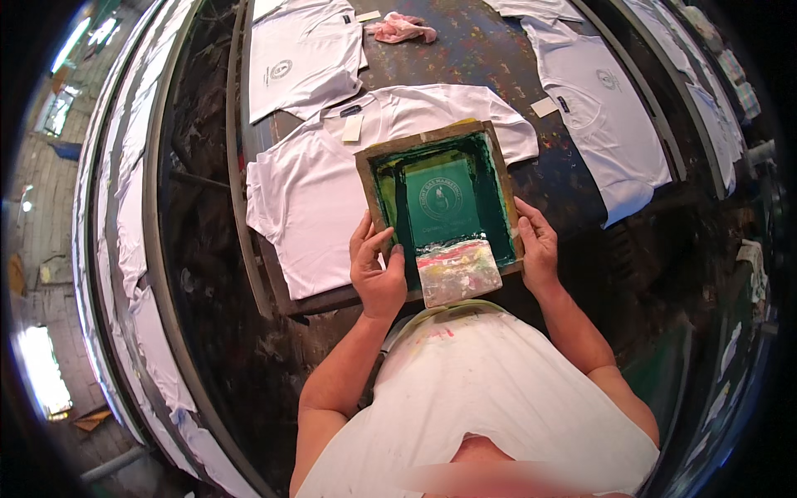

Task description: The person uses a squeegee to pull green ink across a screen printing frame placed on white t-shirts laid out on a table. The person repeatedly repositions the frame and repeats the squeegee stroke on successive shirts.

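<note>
Between my two hands is a wooden-framed printing screen (496, 149) with green mesh and a round emblem in its middle. My left hand (378, 270) grips the frame's left side, thumb on the near part. My right hand (538, 247) is closed round the opposite side. A paint-stained squeegee (459, 275) rests inside the screen at its near end and sticks out over the near edge. Beneath and beyond the screen a white T-shirt (311, 199) lies spread on the table, with a pale tag (352, 129) at its collar. The screen covers part of the shirt's front.
A printed white T-shirt (303, 62) lies at the far left and another (610, 124) at the right. A pink rag (401, 27) sits on the paint-speckled table (465, 54). Long racks with white shirts (124, 216) run along the left side; more shirts (710, 124) hang far right.
</note>
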Tool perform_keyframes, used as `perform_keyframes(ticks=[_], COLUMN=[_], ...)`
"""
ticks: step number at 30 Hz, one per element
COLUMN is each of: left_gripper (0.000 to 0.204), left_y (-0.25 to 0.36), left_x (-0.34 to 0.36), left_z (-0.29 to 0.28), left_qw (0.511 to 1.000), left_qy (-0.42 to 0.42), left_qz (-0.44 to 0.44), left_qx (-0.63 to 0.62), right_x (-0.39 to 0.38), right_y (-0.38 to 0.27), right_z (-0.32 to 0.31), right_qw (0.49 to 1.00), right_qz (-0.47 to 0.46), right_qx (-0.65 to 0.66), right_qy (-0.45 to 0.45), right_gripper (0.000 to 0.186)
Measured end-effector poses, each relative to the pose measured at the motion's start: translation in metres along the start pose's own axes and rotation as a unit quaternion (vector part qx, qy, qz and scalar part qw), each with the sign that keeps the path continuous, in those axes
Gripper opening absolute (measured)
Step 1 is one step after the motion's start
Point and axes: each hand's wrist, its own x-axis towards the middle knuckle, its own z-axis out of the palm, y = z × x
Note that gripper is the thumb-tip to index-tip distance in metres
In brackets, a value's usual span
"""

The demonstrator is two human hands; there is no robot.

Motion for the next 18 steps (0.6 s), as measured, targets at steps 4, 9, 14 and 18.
perform_keyframes(ticks=[4, 9, 14, 18], left_gripper=[0.036, 0.032, 0.040, 0.038], left_y=[0.003, -0.008, -0.008, -0.014], left_x=[0.001, 0.011, 0.020, 0.023], left_z=[0.010, 0.041, 0.074, 0.049], left_qw=[1.000, 1.000, 0.996, 1.000], left_qy=[0.025, 0.001, -0.081, -0.028], left_qz=[-0.003, 0.017, 0.002, 0.011], left_qx=[-0.015, 0.010, -0.039, -0.006], right_x=[0.008, -0.004, -0.014, -0.002], right_y=[0.005, 0.001, -0.019, -0.008], right_z=[0.000, -0.031, -0.058, -0.036], right_qw=[0.999, 0.992, 0.984, 0.985], right_qz=[0.015, 0.007, -0.011, -0.011], right_qx=[0.032, -0.047, -0.007, -0.053], right_qy=[0.020, 0.121, 0.179, 0.161], right_gripper=[0.039, 0.039, 0.039, 0.039])
